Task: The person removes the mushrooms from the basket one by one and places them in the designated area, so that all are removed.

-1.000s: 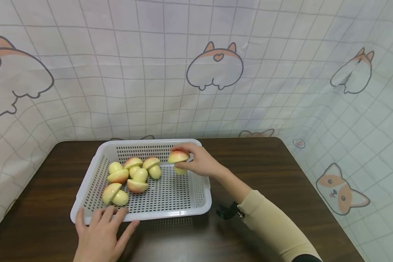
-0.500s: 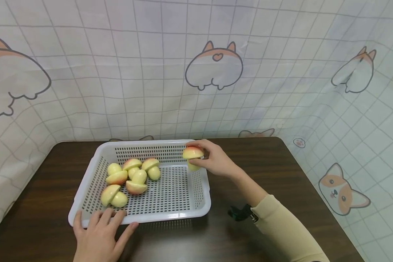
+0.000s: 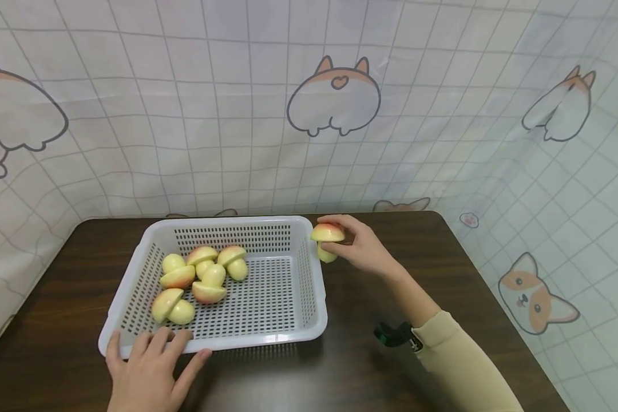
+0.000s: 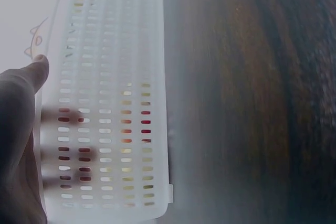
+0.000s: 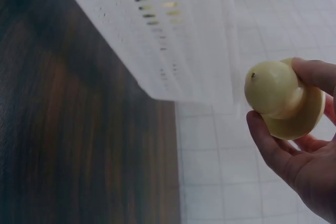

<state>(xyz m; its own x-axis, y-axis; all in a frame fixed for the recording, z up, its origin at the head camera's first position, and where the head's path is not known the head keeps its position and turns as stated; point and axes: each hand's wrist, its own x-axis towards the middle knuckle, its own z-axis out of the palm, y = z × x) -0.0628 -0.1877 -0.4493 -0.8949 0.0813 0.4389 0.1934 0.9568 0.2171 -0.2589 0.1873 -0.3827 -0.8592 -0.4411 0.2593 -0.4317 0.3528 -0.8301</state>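
My right hand (image 3: 360,243) holds a toy mushroom (image 3: 327,233) with a red-tinged yellow cap, just past the right rim of a white plastic basket (image 3: 268,337). In the right wrist view, thumb and fingers pinch the mushroom (image 5: 270,88) around its cap and stem, the round stem end facing the camera. My left hand (image 3: 146,366) grips the basket's front rim near its left corner. Through the slots in the left wrist view, its fingers show inside the wall, the thumb (image 4: 38,72) at the rim. Several similar mushrooms (image 3: 209,292) lie in the basket's left half.
The basket stands on a dark brown wooden table (image 3: 371,377). A white grid-patterned cloth (image 3: 237,143) with cartoon dogs hangs behind and to the right. A dark strap with a buckle (image 3: 399,335) shows at the right forearm.
My right hand has carried the mushroom rightward, from above the basket's inside to beyond its right rim. My left hand keeps its place on the front rim.
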